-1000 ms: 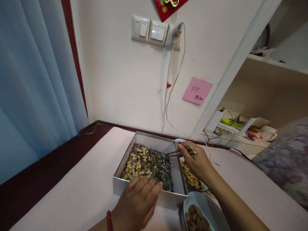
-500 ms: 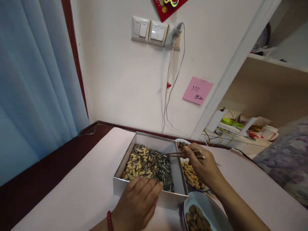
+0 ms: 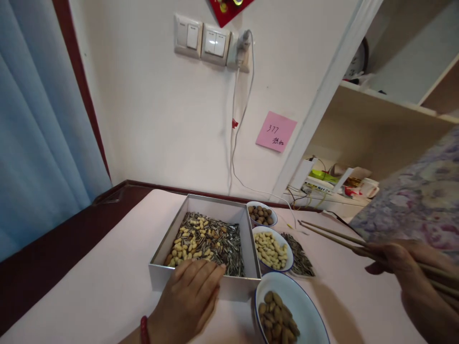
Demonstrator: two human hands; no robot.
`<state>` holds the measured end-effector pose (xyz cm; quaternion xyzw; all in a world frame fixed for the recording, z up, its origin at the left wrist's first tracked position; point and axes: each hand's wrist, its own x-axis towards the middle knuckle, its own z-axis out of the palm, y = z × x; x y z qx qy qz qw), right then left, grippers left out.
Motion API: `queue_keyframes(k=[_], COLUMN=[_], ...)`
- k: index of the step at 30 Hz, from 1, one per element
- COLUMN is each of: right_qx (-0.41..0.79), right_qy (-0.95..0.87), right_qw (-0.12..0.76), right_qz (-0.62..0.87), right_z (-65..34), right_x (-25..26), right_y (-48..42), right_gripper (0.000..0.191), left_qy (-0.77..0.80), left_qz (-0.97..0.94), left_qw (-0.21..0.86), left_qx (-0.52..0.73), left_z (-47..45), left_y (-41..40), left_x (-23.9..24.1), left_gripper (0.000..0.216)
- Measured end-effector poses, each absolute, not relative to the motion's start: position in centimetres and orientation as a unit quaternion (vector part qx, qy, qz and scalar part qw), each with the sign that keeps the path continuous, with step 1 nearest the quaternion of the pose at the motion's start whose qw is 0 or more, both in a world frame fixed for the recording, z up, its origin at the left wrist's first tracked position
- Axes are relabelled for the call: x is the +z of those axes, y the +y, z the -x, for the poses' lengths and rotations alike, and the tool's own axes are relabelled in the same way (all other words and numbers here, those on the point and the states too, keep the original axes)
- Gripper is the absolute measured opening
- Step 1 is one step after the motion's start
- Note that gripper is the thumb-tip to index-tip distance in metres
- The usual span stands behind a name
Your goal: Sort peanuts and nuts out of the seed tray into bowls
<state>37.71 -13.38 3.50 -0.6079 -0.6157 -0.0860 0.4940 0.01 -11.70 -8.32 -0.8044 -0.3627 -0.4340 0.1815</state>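
My left hand [image 3: 191, 298] lies over the near wall of a silver-grey rectangular box [image 3: 229, 287], its fingers hooked over the rim. Inside the box, peanuts in shells [image 3: 184, 243] and striped sunflower seeds [image 3: 234, 251] lie mixed, with a few brown nuts among them. At the right, my right hand [image 3: 412, 282] grips a pair of wooden chopsticks [image 3: 337, 235], which point left. Their tips are close together above the table, right of the bowls; whether anything small is between them I cannot make out.
Right of the box stand a bowl of round brown nuts [image 3: 260, 215], a bowl of peanuts [image 3: 270, 250], a heap of sunflower seeds [image 3: 299, 255] and a larger bowl [image 3: 304, 310] with almond-like nuts. A white cable [image 3: 258, 190] runs down the wall to the tabletop.
My right hand has moved away from the box to the right, taking the chopsticks past the bowls. My left hand stays on the box rim. The camera view has turned somewhat to the right.
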Motion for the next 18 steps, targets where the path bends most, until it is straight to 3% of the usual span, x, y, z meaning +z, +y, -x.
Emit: queue_keyframes(k=[4, 9, 18], right_qx=[-0.085, -0.027, 0.078], right_qy=[-0.576, -0.626, -0.782], right_qw=[0.488, 0.55, 0.424], right_qz=[0.651, 0.552, 0.449], right_z=[-35.7, -31.8, -23.9], right_x=[4.5, 5.4, 3.0], right_y=[-13.7, -12.5, -5.6], right_gripper=[0.035, 0.027, 0.034], left_qy=[-0.367, -0.359, -0.364], left_qz=[0.799, 0.804, 0.806], left_qw=[0.182, 0.186, 0.18], left_qx=[-0.44, -0.436, -0.431], left_z=[-0.1, 0.0, 0.0], left_y=[-11.8, -11.6, -11.7], left_x=[-8.3, -8.6, -8.7], left_gripper=[0.025, 0.027, 0.03])
